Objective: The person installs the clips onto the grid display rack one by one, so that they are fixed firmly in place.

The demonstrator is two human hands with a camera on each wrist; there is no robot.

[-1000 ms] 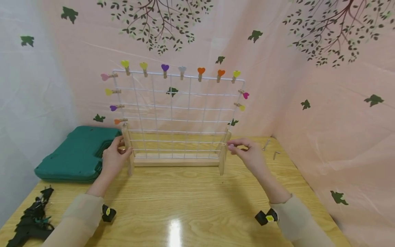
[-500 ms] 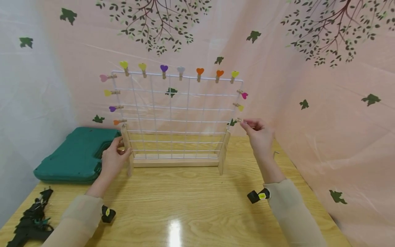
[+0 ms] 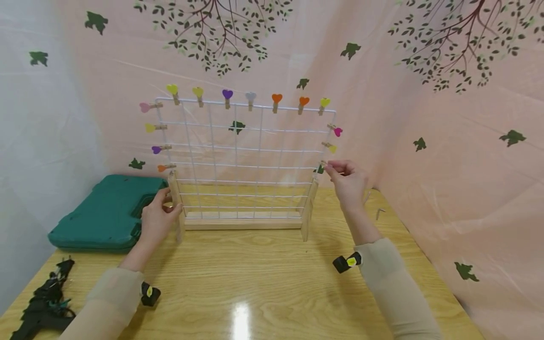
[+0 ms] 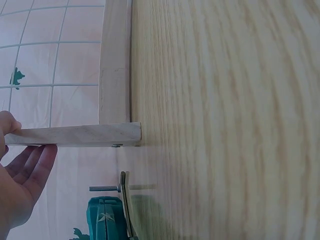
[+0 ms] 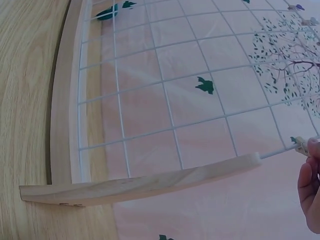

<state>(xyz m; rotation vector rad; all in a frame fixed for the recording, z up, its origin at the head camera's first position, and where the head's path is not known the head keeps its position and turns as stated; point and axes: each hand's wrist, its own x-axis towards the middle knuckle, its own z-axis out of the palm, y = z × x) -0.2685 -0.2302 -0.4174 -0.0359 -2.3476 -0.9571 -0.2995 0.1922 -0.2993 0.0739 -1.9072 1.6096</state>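
We work at a glossy wooden table [image 3: 255, 274] with pale yellow grain, closed in by pink sheeting printed with dark branches and leaves, and a white sheet at the left. A green plastic case [image 3: 104, 212] lies at the table's back left, and a black tool [image 3: 44, 302] sits at the near left corner.

In the middle of the table stands a white wire grid [image 3: 244, 156], thin rods crossing in squares, set upright in a plain wooden base [image 3: 244, 222] with a flat post at each end. Small wooden clips [image 3: 250, 99] with coloured hearts line its top and both side edges.

Our left hand [image 3: 157, 219] wraps thumb and fingers around the left post, steadying the frame. Our right hand [image 3: 348, 182] is raised to the grid's right edge, fingertips pressed together on a small clip [image 3: 325, 164] at the wire; whether this clip is already fastened to the rod we cannot tell.
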